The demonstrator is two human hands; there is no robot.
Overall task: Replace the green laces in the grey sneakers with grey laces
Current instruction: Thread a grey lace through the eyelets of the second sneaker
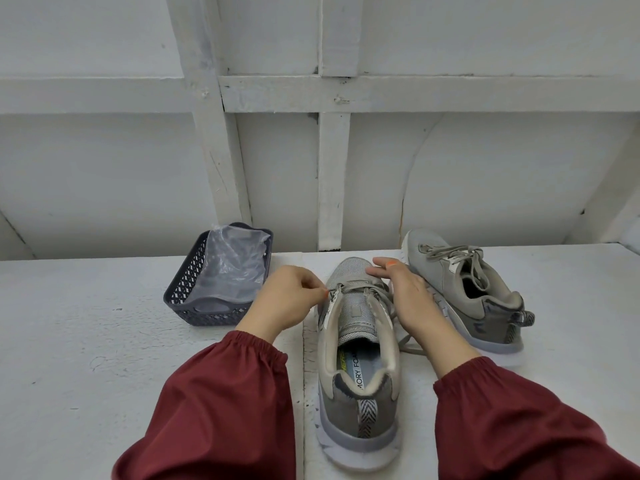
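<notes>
The left hand (291,296) pinches a greyish lace (360,288) at a low left eyelet of the near sneaker (360,393). At three o'clock the right hand (405,292), fingers relaxed, steadies its toe. Lacing looks barely begun; threading the next eyelet needs careful aim. The laced second sneaker (460,271) lies at two o'clock.

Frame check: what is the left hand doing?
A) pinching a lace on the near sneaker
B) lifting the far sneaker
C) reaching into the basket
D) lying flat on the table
A: the left hand pinches the lace at the front eyelets of the near sneaker.
</notes>
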